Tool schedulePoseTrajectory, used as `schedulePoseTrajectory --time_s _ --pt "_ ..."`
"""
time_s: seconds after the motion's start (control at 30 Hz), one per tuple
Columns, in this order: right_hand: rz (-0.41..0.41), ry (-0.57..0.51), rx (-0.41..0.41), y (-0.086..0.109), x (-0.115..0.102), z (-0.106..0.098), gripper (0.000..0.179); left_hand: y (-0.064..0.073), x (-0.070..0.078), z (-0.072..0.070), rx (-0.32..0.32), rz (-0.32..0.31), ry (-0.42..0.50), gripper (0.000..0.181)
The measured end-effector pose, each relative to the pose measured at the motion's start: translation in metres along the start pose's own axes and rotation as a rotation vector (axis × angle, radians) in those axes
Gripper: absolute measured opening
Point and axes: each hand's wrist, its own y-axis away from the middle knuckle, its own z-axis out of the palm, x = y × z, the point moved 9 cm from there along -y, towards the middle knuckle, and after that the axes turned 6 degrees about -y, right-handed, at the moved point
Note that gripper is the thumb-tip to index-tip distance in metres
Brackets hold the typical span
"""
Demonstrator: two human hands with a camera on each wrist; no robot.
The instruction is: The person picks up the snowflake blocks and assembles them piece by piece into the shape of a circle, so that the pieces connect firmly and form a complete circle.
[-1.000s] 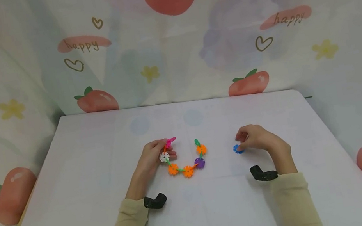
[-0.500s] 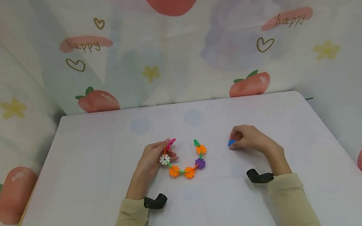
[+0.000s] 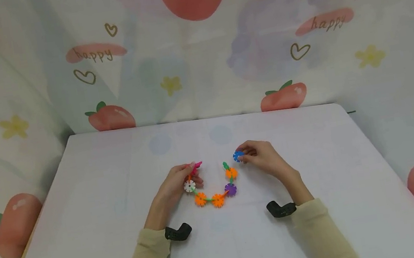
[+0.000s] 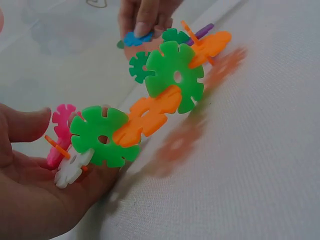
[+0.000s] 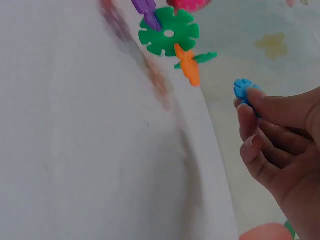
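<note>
My left hand (image 3: 173, 184) holds one end of a curved chain of notched plastic snowflake discs by its pink disc (image 4: 62, 122). A white disc (image 3: 189, 186) sits beside the fingers. From there the chain runs through green discs (image 4: 175, 75), orange discs (image 3: 218, 200) and a purple disc (image 3: 230, 189). At its far end are another orange disc (image 3: 231, 173) and a green disc (image 3: 226, 165). My right hand (image 3: 264, 156) pinches a single blue snowflake disc (image 3: 238, 156) between thumb and fingers, just right of that green end and apart from it.
A white-covered table (image 3: 310, 239) lies under both hands. Behind it and at the sides hangs a curtain (image 3: 189, 68) printed with fruit, hearts and flowers. Black wrist cameras (image 3: 178, 232) stick out from the sleeves.
My right hand has picked the blue disc up off the table and brought it left, close to the chain's green end. The left hand and chain have hardly moved.
</note>
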Motion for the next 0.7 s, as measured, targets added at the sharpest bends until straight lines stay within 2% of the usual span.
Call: schedulePoseTrajectory --time_s 0.2,0.37,0.53,0.7 --pt "-0.103 -0.033 -0.005 -0.007 -0.027 0.02 0.014 0.002 0.001 0.001 -0.007 0.006 -0.006 0.04" --pt "-0.172 -0.018 -0.073 -0.02 -0.045 0.043 0.013 0.003 0.0 -0.001 0.008 0.003 -0.01 0.039" --pt "-0.188 0.017 -0.139 -0.029 -0.05 0.063 0.014 0.001 -0.001 0.0 -0.012 0.016 -0.016 0.037" --pt "-0.17 0.017 -0.14 -0.033 -0.05 0.071 0.016 -0.002 0.001 0.003 -0.042 0.044 -0.039 0.036"
